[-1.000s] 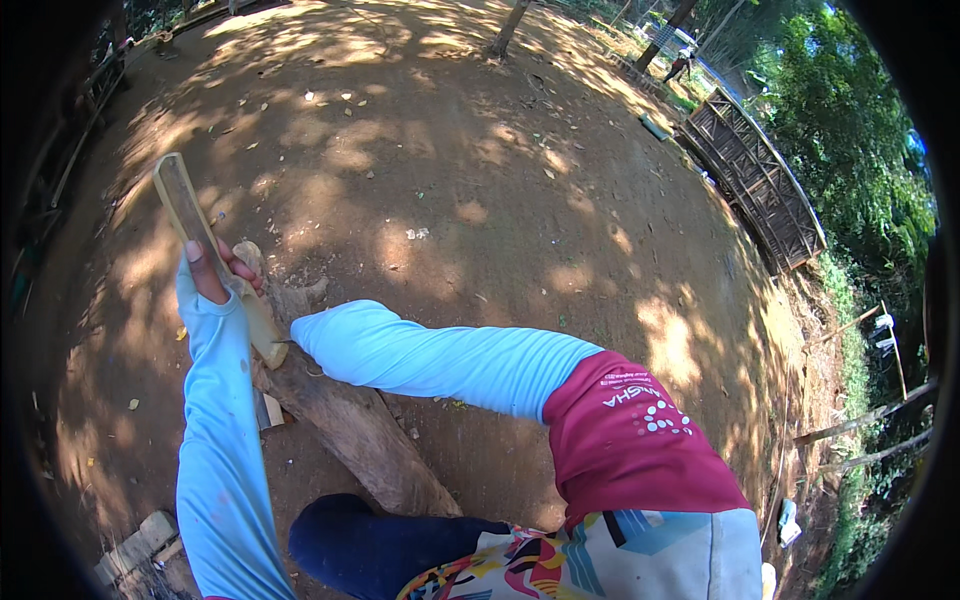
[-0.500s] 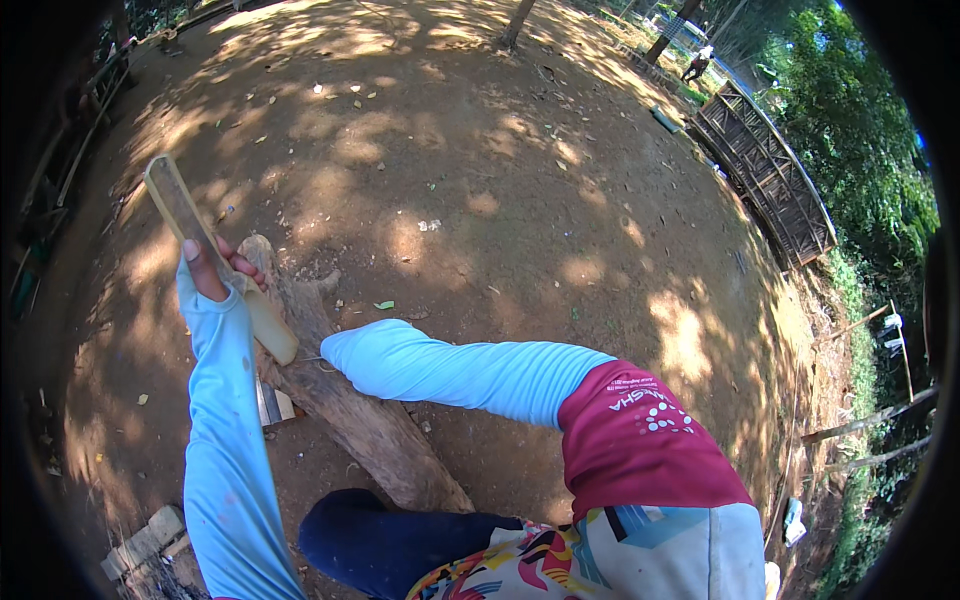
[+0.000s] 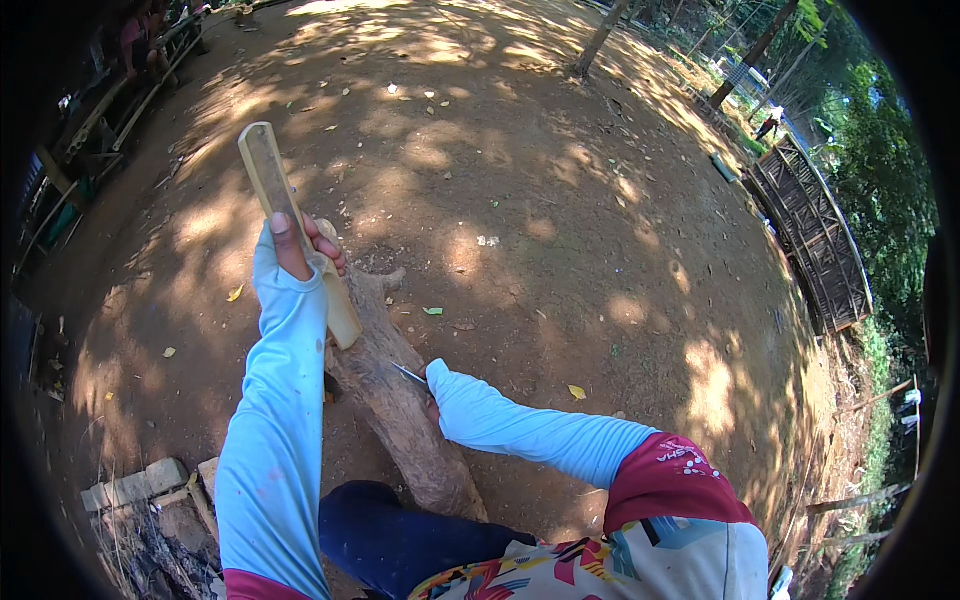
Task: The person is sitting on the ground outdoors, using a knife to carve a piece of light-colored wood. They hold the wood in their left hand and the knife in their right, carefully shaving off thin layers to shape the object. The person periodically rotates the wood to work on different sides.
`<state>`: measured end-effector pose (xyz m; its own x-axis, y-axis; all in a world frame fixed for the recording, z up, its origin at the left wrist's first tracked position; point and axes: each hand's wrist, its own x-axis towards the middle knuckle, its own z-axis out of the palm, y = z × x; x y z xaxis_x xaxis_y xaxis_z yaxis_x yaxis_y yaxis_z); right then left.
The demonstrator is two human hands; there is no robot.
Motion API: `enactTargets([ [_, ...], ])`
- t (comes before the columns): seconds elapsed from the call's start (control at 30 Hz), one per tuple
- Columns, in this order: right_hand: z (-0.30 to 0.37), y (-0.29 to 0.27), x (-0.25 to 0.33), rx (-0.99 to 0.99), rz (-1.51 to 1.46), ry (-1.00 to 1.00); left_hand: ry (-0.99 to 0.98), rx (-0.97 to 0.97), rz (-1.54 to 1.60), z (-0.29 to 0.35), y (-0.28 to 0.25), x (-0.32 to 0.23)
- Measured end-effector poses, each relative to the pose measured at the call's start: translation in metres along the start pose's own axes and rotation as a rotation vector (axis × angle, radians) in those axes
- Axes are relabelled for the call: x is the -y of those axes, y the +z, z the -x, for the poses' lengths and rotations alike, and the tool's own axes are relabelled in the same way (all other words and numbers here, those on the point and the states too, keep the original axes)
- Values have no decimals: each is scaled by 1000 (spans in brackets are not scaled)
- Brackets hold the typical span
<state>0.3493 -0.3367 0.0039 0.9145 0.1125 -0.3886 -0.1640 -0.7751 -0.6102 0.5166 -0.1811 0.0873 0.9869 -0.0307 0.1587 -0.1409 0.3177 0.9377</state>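
Observation:
My left hand (image 3: 300, 245) is closed round a flat bamboo piece (image 3: 265, 165), thumb on its upper face. The piece slants over the far part of a rough brown log (image 3: 385, 385), its lower end against or just above the wood. I cannot tell whether they touch. Beside the log's right edge is my right hand (image 3: 433, 400), mostly covered by its pale blue sleeve. A thin knife blade (image 3: 408, 374) sticks out from it toward the left, over the log and apart from the bamboo. The knife's handle is hidden.
Under the log lies bare brown soil (image 3: 540, 280) with scattered leaves. My dark-clad leg (image 3: 410, 540) is by the log's near end. Blocks (image 3: 140, 487) stand at lower left, a bamboo rack (image 3: 812, 235) at far right. Slim tree trunks (image 3: 600, 40) rise at the back.
My right hand has drawn back toward me and rightward, away from the bamboo's lower end, and the blade now shows. My left hand keeps its hold. The whole view has swung left.

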Motion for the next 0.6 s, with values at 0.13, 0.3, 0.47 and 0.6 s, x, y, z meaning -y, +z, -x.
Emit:
enactTargets([
  [0.13,6,0,-9,-101,-67,-105,-13,-10,30,-3,-1,0],
  [0.3,7,3,6,-152,-249,-88,7,-34,-18,-9,-14,7],
  [0.47,16,5,-5,-161,-326,64,16,31,-22,-11,-8,11],
  [0.6,8,-10,11,-257,42,-59,-2,39,-40,-10,-15,8],
])
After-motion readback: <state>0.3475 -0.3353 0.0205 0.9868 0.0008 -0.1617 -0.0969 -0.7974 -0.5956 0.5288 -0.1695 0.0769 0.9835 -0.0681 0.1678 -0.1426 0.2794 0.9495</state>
